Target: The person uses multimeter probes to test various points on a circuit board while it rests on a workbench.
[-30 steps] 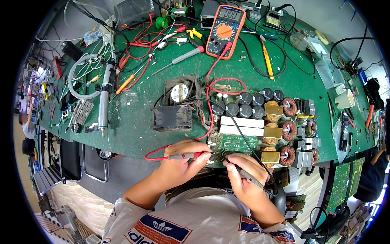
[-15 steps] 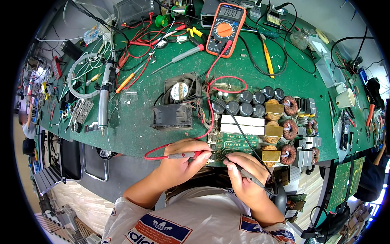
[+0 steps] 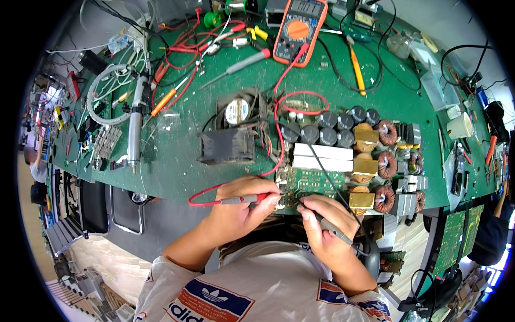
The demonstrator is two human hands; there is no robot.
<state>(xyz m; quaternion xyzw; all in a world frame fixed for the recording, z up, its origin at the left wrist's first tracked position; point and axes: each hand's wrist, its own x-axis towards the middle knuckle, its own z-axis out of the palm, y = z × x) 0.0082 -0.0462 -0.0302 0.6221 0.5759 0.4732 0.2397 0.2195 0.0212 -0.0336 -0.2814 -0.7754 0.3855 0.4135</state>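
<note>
My left hand (image 3: 233, 212) is closed around a red test probe (image 3: 238, 199), its tip at the near left edge of a green power circuit board (image 3: 322, 180). In my right hand (image 3: 327, 236) is a black test probe (image 3: 335, 231), aimed at the same edge, slightly to the right. Whether the tips touch metal is too small to tell. Capacitors (image 3: 328, 136), copper coils (image 3: 386, 162) and white blocks (image 3: 323, 158) crowd the board. A red lead and a black lead run from the probes over the bench. An orange multimeter (image 3: 298, 33) lies beyond, its display lit.
Two black fans (image 3: 228, 146) stand left of the board, wired to it. Farther back lie a screwdriver (image 3: 236, 67), an orange-handled tool (image 3: 356, 70) and tangled red leads (image 3: 185, 49). A metal desoldering tool (image 3: 137, 126) is at the left, a cup (image 3: 458, 127) at the right.
The multimeter's display reading has changed. My view has shifted a little, so the bench sits higher in the picture. Both hands keep their probes at the board's near edge.
</note>
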